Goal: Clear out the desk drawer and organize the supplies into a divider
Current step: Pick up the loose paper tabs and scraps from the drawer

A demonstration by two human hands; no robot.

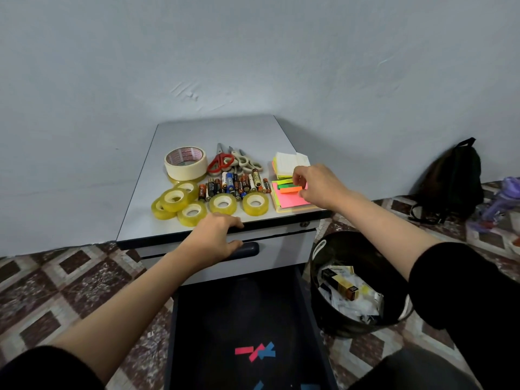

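Observation:
On top of the grey drawer cabinet [213, 130] lie a masking tape roll [185, 162], several clear tape rolls [194, 204], scissors [230, 161], several batteries [233, 187] and sticky note pads [289, 202]. My right hand [318, 184] pinches small orange and green sticky flags [289, 187] over the pink pad. My left hand [216, 240] grips the dark handle [250, 249] of the top drawer, thumb under, fingers on the cabinet's front edge. A lower drawer [247, 319] stands pulled out, dark inside, with a few pink and blue paper strips [257, 351].
A black waste bin [318, 263] with papers and a small box stands right of the open drawer. A dark backpack [453, 178] leans on the wall at the right, with a purple object [503, 198] beside it. Patterned tile floor surrounds the cabinet.

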